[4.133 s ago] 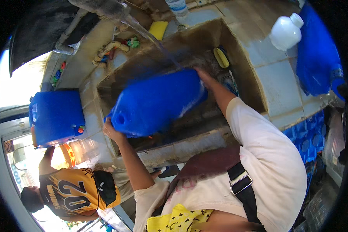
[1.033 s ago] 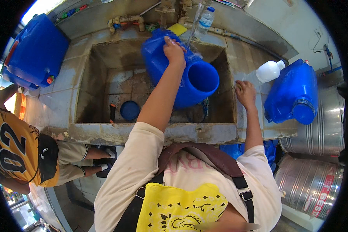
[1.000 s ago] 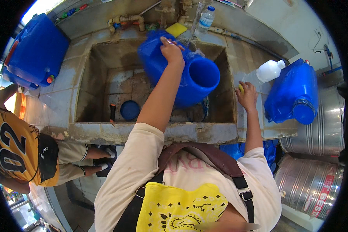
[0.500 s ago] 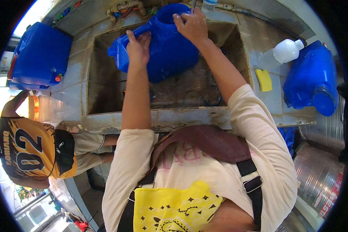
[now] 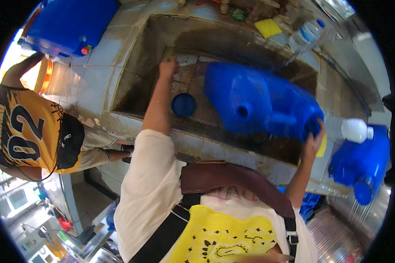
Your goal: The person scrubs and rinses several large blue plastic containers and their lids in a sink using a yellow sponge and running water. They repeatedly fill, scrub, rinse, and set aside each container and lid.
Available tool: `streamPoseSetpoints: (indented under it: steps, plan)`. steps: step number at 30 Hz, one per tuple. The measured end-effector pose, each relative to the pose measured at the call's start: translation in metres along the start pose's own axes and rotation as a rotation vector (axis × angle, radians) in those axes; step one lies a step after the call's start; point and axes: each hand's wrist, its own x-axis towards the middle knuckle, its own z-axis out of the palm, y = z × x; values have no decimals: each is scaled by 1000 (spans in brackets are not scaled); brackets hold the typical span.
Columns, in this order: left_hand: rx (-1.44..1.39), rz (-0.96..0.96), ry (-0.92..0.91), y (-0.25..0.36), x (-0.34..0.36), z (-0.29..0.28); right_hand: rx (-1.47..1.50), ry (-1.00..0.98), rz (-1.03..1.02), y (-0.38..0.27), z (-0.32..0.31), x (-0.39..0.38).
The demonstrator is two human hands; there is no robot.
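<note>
A large blue plastic jug (image 5: pixel 250 96) lies tilted over the tiled sink (image 5: pixel 131 72), its small spout hole facing me and its wide mouth at the right. My right hand (image 5: pixel 314 139) is closed on the rim of that mouth. To the left, my left hand (image 5: pixel 168 68) is over the sink, apart from the jug; its fingers are smeared by motion and turned away, so their pose is unclear. Below it a round blue lid (image 5: pixel 183 105) rests on the sink floor.
Another blue jug (image 5: pixel 360 160) stands on the right ledge near a white bottle (image 5: pixel 357 130). A clear bottle (image 5: pixel 306 34) and yellow sponge (image 5: pixel 268 28) sit at the back, another yellow sponge (image 5: pixel 322 147) at right. A blue container (image 5: pixel 70 26) is far left, near another person (image 5: pixel 30 127).
The jug has swung to the right and turned, its mouth now at the right. My left hand has let go of it. My right hand has come nearer and grips the mouth's rim.
</note>
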Motion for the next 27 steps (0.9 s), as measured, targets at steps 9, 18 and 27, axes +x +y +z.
streamPoseSetpoints:
  steps: [9, 18, 27]
  plan:
    - [1025, 433, -308, -87, 0, 126, -374, -93, 4, -12, -70, -3]
    - [624, 270, -658, -108, 1, 259, -473, -14, -13, -16, -58, -7]
    - [672, 475, -568, -122, 8, 245, -321, -15, -129, 36, -68, 13]
